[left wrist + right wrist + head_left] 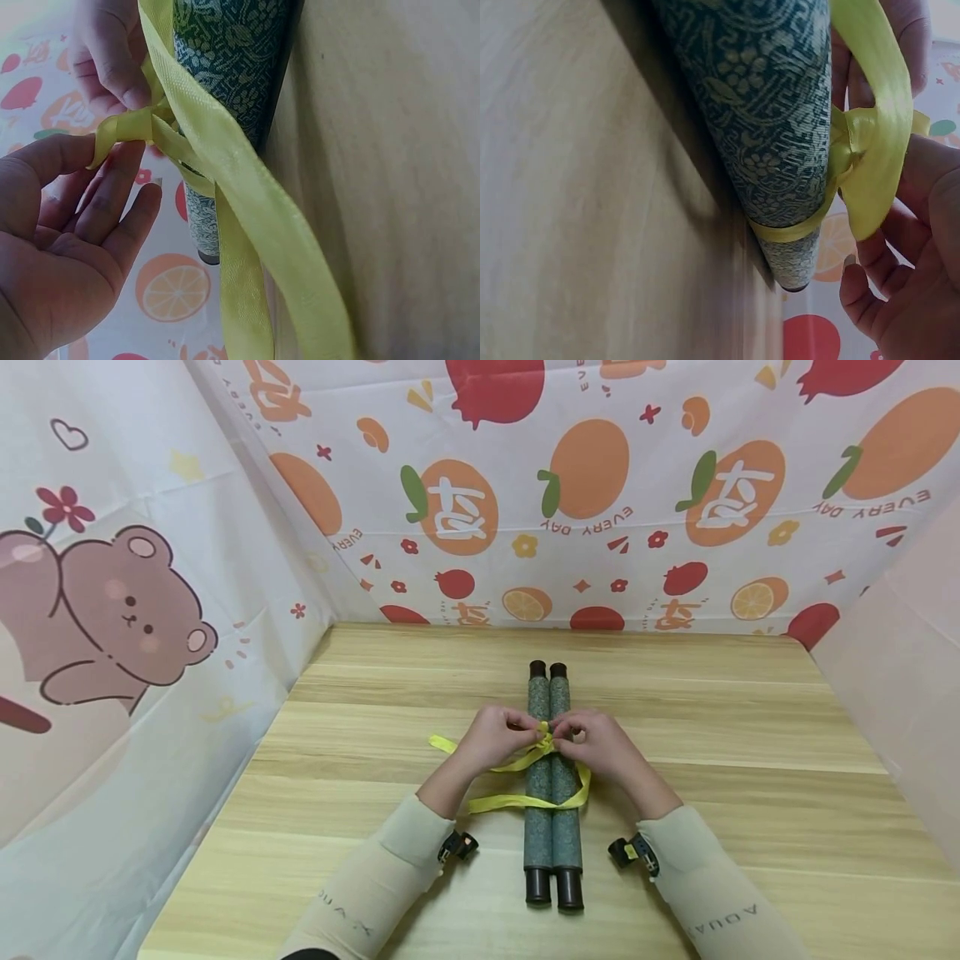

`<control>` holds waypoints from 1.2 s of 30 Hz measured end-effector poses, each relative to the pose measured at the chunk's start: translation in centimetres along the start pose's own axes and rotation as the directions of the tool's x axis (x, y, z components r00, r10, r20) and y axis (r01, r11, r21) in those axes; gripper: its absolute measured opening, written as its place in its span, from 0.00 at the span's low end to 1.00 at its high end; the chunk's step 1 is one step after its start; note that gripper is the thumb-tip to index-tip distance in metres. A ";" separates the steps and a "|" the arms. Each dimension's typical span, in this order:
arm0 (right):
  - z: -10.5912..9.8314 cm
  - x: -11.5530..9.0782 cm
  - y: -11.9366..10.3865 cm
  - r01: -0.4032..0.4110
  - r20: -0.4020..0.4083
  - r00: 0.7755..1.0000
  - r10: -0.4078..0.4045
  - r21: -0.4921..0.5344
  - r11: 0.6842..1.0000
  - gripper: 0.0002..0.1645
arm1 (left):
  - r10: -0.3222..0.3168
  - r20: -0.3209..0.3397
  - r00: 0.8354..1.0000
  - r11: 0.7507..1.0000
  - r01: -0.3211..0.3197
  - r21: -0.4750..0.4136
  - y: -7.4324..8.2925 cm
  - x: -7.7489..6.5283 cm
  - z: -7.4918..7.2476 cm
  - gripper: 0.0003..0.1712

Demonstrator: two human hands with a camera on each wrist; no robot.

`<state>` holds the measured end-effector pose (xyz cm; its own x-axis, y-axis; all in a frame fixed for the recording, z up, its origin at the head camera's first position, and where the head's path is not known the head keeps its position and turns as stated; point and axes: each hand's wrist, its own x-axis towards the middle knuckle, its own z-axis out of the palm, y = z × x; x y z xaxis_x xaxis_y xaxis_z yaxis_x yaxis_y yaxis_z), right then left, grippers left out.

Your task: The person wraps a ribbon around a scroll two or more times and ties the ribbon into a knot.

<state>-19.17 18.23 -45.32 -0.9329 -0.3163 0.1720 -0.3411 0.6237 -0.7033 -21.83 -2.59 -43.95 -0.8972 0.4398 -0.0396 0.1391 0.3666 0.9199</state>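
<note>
A scroll (pixel 538 839) rolled from both ends lies lengthwise on the table, its two rolls side by side in green patterned brocade with dark end knobs. Round its middle runs a yellow ribbon (pixel 502 802), knotted on top, with long tails trailing to the left and across the rolls. My left hand (pixel 491 739) pinches a small ribbon loop (pixel 135 126) between thumb and fingers, palm turned up. From the other side, my right hand (pixel 597 742) pinches the ribbon near the knot (pixel 844 154). Part of its grip is hidden behind the ribbon in the right wrist view.
The wooden table (pixel 360 693) carries the scroll near its middle. Behind it hangs a fruit-printed cloth (pixel 517 552), and a bear-printed cloth (pixel 247 568) covers the left side. Each sleeve has a small wrist camera (pixel 457 845) strapped on it.
</note>
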 end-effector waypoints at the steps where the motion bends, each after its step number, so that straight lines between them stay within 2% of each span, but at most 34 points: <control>1: 0.1 0.0 0.1 -0.004 0.001 1.000 0.004 -0.002 1.000 0.03 | 0.005 0.000 1.000 1.000 -0.005 -0.007 0.0 0.0 0.0 0.04; 8: 0.5 0.2 0.5 -0.030 -0.013 0.999 0.031 0.044 0.999 0.02 | 0.053 -0.001 0.999 0.998 -0.053 -0.024 -0.3 0.2 0.2 0.04; 15: 0.7 0.2 0.6 -0.026 -0.047 0.998 0.030 0.093 0.995 0.07 | 0.066 0.015 0.998 0.997 -0.065 -0.032 -0.3 0.1 0.2 0.04; 23: 0.7 0.2 0.5 -0.018 -0.105 0.994 0.025 0.063 0.998 0.08 | 0.018 0.081 0.997 0.992 -0.008 -0.124 -0.1 -0.1 0.3 0.07; 36: 1.5 0.3 0.5 0.014 -0.165 0.986 -0.022 -0.053 0.998 0.10 | 0.030 0.115 0.993 0.995 -0.020 -0.093 -0.7 0.2 0.6 0.06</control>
<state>-19.44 17.43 -46.67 -0.9313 -0.2083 0.2989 -0.3597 0.6565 -0.6631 -21.83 -2.31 -44.82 -0.8387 0.5417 -0.0562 0.1172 0.2802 0.9528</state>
